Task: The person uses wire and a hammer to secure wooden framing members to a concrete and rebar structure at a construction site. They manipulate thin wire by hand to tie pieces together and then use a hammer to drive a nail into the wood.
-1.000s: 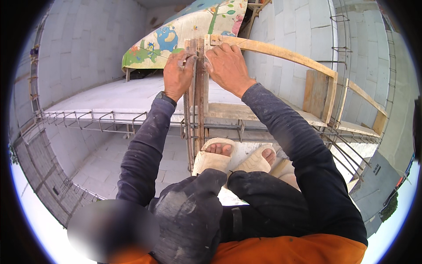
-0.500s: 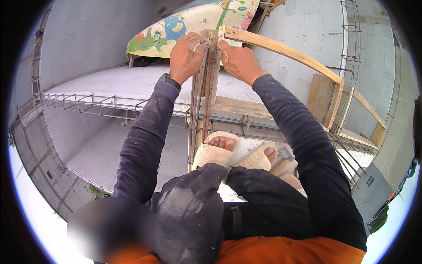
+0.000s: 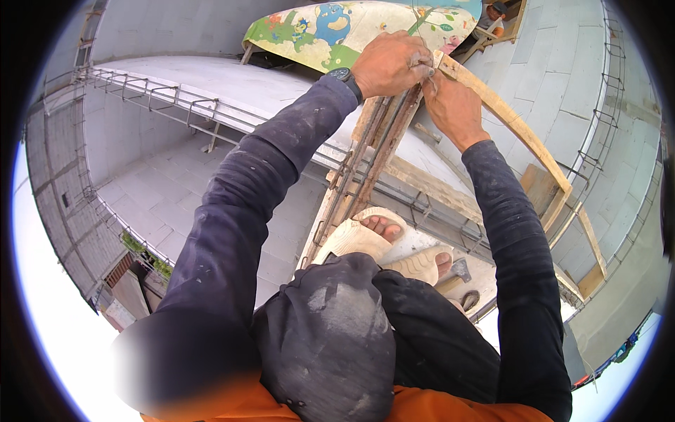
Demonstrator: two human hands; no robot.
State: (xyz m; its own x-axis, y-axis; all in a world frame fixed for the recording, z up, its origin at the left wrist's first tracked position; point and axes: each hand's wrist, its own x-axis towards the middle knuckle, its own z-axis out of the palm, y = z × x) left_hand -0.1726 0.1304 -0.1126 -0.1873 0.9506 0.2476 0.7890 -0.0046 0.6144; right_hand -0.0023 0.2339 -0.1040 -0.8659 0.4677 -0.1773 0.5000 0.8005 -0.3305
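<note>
Left hand (image 3: 394, 65) and right hand (image 3: 453, 109) are nearly fingertip to fingertip up at 1 o'clock, by the top of the post (image 3: 389, 141), which slants down toward center. Fingers curled on both, honestly can't tell how closed or on what. Painted sheet (image 3: 334, 24) at 12, wood bar (image 3: 512, 112) at 2.

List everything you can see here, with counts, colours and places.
patterned sheet: 1, multicoloured, top centre
co-worker: 1, orange and dark clothing, top right, partly hidden
block walls: several, grey, left and right
wooden rail: 1, tan, upper right
upright bars: several, rusty, centre
steel cage: at least 1, dark, left of centre
hammer: 1, grey head, lower right of centre
sandals: 2, cream, lower centre
watch: 1, dark, upper centre
trousers: 1 pair, dark, bottom centre
left hand: 1, bare, at the bars' top
right hand: 1, bare, near the rail's end
</note>
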